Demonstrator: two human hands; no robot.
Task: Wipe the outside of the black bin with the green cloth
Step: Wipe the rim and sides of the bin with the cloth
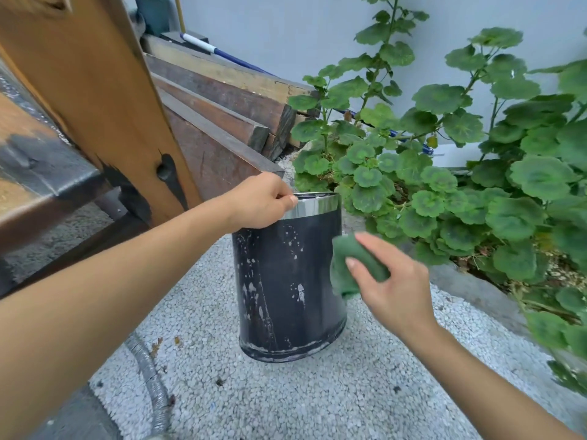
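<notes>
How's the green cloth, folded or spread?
Folded: the green cloth is a thick wad, pinched by the right hand beside the black bin.
</notes>
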